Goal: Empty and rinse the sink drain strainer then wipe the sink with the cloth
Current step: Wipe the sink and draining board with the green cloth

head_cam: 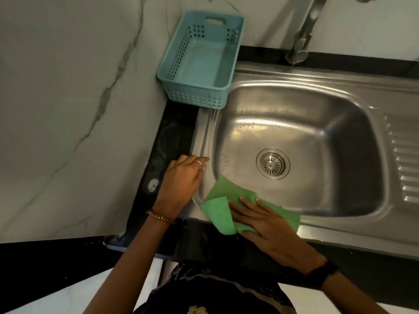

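at the near edge of the frame, the person's torso and both forearms enter from below, cut off by the border; a dark band sits on the right wrist and a beaded bracelet on the left. the right hand (260,220) lies flat, fingers straight and spread, pressing the green cloth (223,213) onto the near-left rim of the sink (340,230); one corner of the cloth is folded over on itself, and part of it is hidden beneath the palm. the left hand (181,177) rests on the left rim of the sink where it meets the dark surface (167,137), fingers loosely bent and holding nothing, a ring on one finger; its fingertips are partly hidden and hard to make out. farther in, the steel basin holds only scattered water droplets along its left and back walls. the drain strainer (273,163) sits seated in the drain opening at the basin floor; no debris can be made out in it. to the right, the ribbed draining board (405,168) is cut off by the frame edge. beyond the sink's far-left corner, a blue perforated basket (172,71) stands partly on the surface and partly over the sink's corner, against the marbled wall, with nothing visible inside. at the far side, the tap (302,39) is blurred and its top is cut off.
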Motion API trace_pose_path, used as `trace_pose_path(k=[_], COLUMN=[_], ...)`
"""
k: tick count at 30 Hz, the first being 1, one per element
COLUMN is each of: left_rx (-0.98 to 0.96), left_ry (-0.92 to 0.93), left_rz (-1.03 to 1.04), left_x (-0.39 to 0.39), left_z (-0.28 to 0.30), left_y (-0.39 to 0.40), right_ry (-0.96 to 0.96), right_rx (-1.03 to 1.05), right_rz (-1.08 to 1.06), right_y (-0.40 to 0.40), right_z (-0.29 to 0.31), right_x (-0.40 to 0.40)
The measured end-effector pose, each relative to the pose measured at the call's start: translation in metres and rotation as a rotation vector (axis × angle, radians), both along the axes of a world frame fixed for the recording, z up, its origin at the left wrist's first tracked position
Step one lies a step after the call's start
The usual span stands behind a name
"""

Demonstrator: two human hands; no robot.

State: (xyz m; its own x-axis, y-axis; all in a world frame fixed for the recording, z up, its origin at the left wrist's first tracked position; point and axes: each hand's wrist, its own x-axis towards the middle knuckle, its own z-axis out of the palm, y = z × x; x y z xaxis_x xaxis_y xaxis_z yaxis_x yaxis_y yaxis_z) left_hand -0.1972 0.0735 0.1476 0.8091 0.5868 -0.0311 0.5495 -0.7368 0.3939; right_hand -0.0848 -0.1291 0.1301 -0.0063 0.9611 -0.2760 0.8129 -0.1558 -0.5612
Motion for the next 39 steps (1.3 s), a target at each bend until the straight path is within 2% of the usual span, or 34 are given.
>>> trace_pose_path(k=[4, 6, 11, 15, 17, 20, 24, 29, 33, 39], left_rx=[-0.053, -0.066, -0.097, -0.078, -0.050, -0.013, -0.005, -0.019, -0.046, -0.026], left_ry=[-0.055, -0.084, -0.153, -0.150, -0.158, -0.170, -0.274, -0.381, -0.378, -0.406], left_rz=[0.002, -0.012, -0.049, -0.042, -0.038, -0.034, 0.042, 0.239, 0.420, 0.470], left_x=[0.012, 0.021, 0.056, 0.084, 0.095, 0.104, 0.105, 0.113, 0.121, 0.119], left_z=[0.008, 0.013, 0.027, 0.033, 0.032, 0.027, 0.023, 0.031, 0.029, 0.024], left_y=[0.010, 0.016, 0.028, 0.040, 0.045, 0.044, 0.041, 0.050, 0.073, 0.073], right_ry=[-0.089, -0.064, 0.394, 0.539, 0.569, 0.476, 0.420, 0.333, 0.193, -0.054], right_rx=[-0.003, 0.015, 0.124, 0.279, 0.330, 0.326, 0.373, 0.243, 0.241, 0.293], right_rz=[-0.021, -0.076, -0.438, -0.682, -0.713, -0.665, -0.551, -0.334, -0.185, -0.101], right_y=[0.048, 0.069, 0.115, 0.163, 0.185, 0.201, 0.175, 0.155, 0.165, 0.186], right_z=[-0.003, -0.005, -0.012, -0.020, -0.022, -0.026, -0.033, -0.039, -0.037, -0.038], right_x=[-0.027, -0.034, -0.024, 0.010, 0.034, 0.057, 0.048, 0.051, 0.073, 0.112])
